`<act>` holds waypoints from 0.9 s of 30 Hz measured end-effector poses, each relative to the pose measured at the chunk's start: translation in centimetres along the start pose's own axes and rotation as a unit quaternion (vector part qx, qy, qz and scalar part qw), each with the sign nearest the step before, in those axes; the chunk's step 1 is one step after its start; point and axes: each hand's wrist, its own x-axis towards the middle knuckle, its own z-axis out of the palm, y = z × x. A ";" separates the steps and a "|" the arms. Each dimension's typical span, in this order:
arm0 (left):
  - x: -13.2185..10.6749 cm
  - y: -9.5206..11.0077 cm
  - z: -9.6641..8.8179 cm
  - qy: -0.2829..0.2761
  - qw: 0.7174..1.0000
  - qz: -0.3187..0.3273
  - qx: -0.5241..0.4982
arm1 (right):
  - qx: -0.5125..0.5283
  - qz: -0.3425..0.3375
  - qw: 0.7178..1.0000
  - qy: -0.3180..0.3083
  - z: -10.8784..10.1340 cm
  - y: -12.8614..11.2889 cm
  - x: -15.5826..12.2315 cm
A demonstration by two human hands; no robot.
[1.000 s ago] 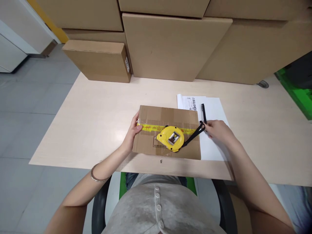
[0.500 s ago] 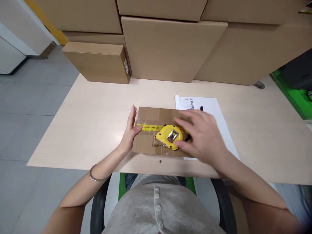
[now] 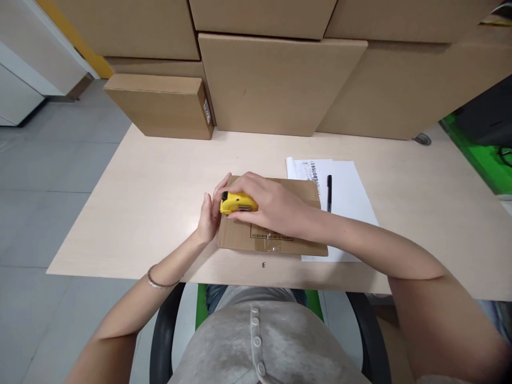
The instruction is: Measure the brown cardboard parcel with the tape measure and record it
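A flat cardboard box (image 3: 236,234) with clear tape and a printed label lies near the table's front edge. My right hand (image 3: 276,208) is wrapped round a yellow tape measure (image 3: 240,202), holding it over the box's left end. No extended blade shows now. At the left edge of the box is my left hand (image 3: 210,216), its fingers stretched along that side and its thumb apart. The fingertips of both hands are close together, and whether they touch cannot be made out.
White paper sheets (image 3: 348,184) lie to the right, partly under the box, with a black pen (image 3: 329,193) on them. Large cardboard boxes (image 3: 276,85) stand along the back of the table (image 3: 132,213). A smaller carton (image 3: 160,109) is at back left.
My right hand has closed on the tape measure and carried it left to the box's left end. The yellow blade lying across the box is no longer visible. The pen is uncovered.
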 end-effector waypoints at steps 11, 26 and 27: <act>1.1 -1.0 -2.6 -0.040 0.982 0.076 0.171 | -0.019 -0.020 0.999 0.041 -1.1 1.8 -3.7; 1.4 -1.3 -3.7 -0.059 0.980 0.080 0.174 | -0.036 0.153 0.970 0.183 -6.9 5.6 -17.6; 1.4 -1.3 -3.7 -0.061 0.979 0.081 0.177 | -0.034 0.158 0.969 0.188 -6.9 5.8 -17.9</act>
